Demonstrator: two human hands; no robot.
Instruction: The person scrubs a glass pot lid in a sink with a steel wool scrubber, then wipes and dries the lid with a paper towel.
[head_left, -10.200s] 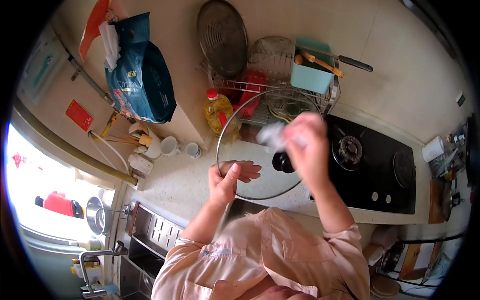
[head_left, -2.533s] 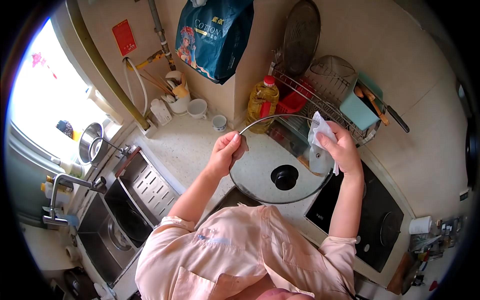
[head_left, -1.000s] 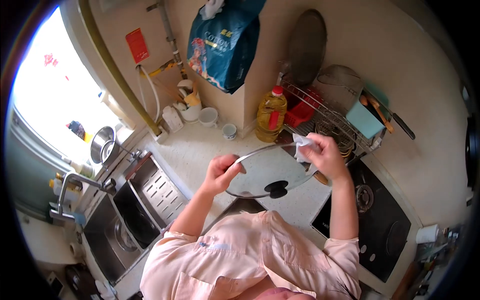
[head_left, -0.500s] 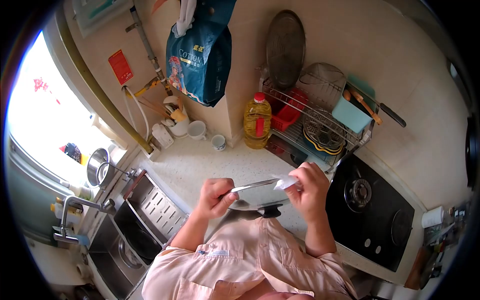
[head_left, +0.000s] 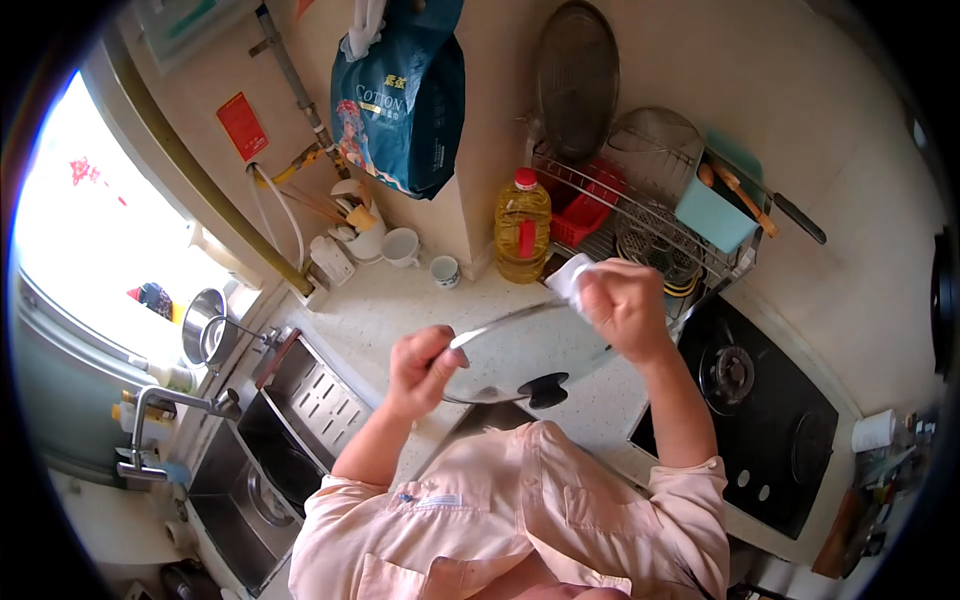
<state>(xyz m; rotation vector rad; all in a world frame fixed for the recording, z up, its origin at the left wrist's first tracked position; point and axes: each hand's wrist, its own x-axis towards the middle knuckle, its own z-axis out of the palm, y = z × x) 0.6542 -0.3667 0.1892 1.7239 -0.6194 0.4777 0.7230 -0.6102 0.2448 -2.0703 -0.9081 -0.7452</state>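
Note:
A glass pot lid [head_left: 520, 345] with a metal rim is held up in front of my chest, tilted, its black knob [head_left: 545, 391] on the side nearest me. My left hand [head_left: 417, 371] grips the rim at the left, thumb over the edge. At the upper right of the rim, my right hand [head_left: 630, 310] is closed around a crumpled white tissue [head_left: 569, 280], which is pressed against the edge. The countertop shows through the glass.
A stove [head_left: 770, 420] lies to the right and a double sink [head_left: 215, 490] to the left. Behind the lid stand an oil bottle [head_left: 521, 235], a wire dish rack [head_left: 625, 205] and two small cups. A blue cotton-towel bag [head_left: 405, 115] hangs above the counter.
The lid has tipped so more of its glass face shows. My right hand has moved up and away with the tissue along the rim; my left hand has risen slightly.

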